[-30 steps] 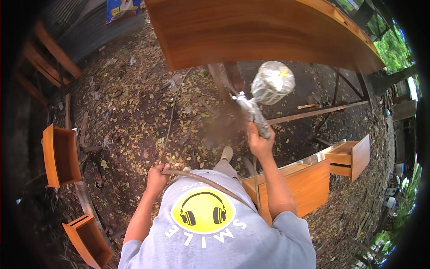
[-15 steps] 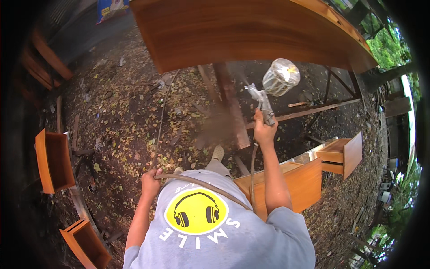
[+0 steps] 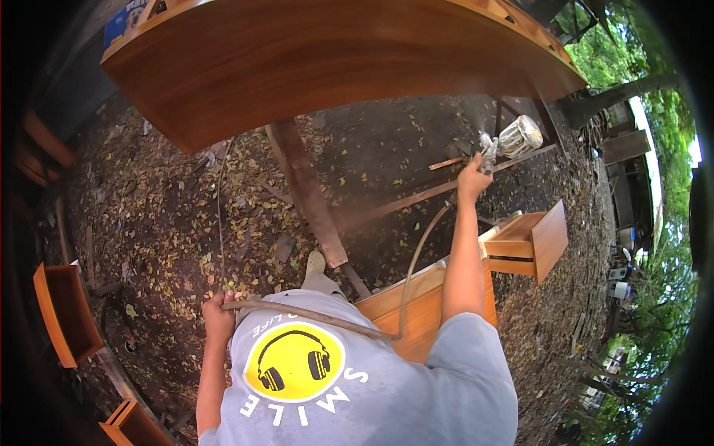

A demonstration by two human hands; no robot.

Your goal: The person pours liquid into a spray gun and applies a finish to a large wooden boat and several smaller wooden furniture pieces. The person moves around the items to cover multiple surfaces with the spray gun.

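My right hand (image 3: 474,181), on an outstretched arm, is closed around the handle of a metal spray gun (image 3: 487,152). The gun's cup (image 3: 520,137) is silvery and tilted to the right. Above the gun is the wooden cabinet (image 3: 320,74), an orange-brown piece with a broad smooth face; a faint mist hangs near the nozzle. From the gun a brown hose (image 3: 413,275) loops down and across my shirt to my left hand (image 3: 218,316), which is wrapped around it at the lower left. Beyond that hand the hose runs on toward the ground.
Wooden drawers (image 3: 68,312) stand at the left, propped on a plank. Another drawer (image 3: 520,245) and an orange wooden panel (image 3: 394,320) are at my right. A thick timber (image 3: 309,197) slants below the cabinet. Fallen leaves cover the ground (image 3: 163,230).
The spray gun and my right hand have moved right, and the cup now leans sideways. My view has shifted right, so the cabinet and drawers sit further left. Both grips stay closed.
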